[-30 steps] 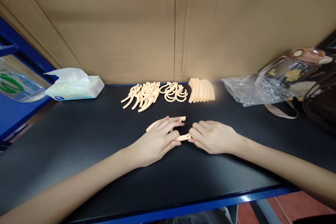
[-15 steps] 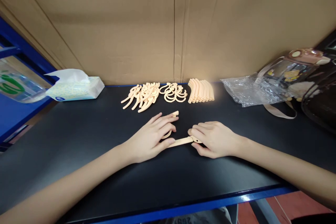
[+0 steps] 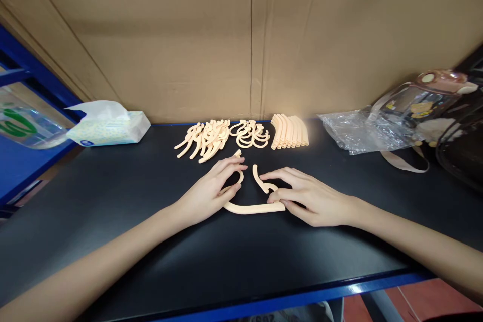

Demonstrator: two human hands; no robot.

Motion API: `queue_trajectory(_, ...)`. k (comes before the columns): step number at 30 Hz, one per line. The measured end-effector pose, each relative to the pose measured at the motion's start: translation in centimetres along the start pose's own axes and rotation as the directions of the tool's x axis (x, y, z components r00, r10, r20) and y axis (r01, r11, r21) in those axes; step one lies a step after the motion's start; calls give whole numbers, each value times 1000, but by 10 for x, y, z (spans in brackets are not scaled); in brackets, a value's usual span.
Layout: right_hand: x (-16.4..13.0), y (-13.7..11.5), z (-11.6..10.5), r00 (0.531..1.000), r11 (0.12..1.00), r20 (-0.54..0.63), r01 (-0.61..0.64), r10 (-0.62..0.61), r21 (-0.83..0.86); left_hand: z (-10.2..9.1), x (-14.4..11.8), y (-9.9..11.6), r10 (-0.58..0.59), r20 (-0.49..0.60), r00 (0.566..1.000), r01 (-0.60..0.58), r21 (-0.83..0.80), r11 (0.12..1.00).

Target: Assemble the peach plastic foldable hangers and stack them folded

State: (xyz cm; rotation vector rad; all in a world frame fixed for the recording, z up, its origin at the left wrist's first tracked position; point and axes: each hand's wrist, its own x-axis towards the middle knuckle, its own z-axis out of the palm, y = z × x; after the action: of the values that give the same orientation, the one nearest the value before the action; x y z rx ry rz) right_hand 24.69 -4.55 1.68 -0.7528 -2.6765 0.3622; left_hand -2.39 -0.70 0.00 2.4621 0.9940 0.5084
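Note:
Beige plastic pieces that look like parts of a clothes hanger lie between my hands. My left hand (image 3: pixel 211 186) pinches the left end of a long bent bar (image 3: pixel 252 209), its thumb on top. Partly under its fingers is a thinner curved piece (image 3: pixel 240 176), whose tip sticks out past the fingertips. My right hand (image 3: pixel 307 196) has its thumb and middle finger closed at the bar's right end. Its index finger touches a curved hook-like piece (image 3: pixel 258 179), the lower end of which is partly hidden by the fingers.
Behind my hands lie a heap of curved beige arms (image 3: pixel 213 138), a pile of hooks (image 3: pixel 251 135) and a row of bent bars (image 3: pixel 290 132). A tissue pack (image 3: pixel 113 126) stands left. A clear plastic bag (image 3: pixel 366 131) and a bottle (image 3: pixel 418 105) are at right.
My right hand has loosened from a fist, its index finger now stretched out. More of the bent bar and the hook-like piece shows. My left hand has shifted slightly left.

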Motion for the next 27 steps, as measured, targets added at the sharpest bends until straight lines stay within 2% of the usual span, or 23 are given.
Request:
queue_trajectory(10, 3, -6, 10, 999, 997, -35, 43, -41, 64, 1, 0, 7, -71, -116, 991, 87, 135, 987)
queue_trajectory(14, 3, -7, 11, 999, 979, -47, 37, -28, 200, 2, 0, 6, -86, -148, 985, 106, 131, 986)
queue_trajectory(18, 3, -8, 10, 999, 963, -36, 30, -22, 268, 2, 0, 5, -89, -154, 984, 109, 127, 986)
queue_trajectory(27, 2, -8, 10, 999, 949, -3, -33, 36, 314, 1, 1, 4, -10, -118, 993, 27, 146, 989)
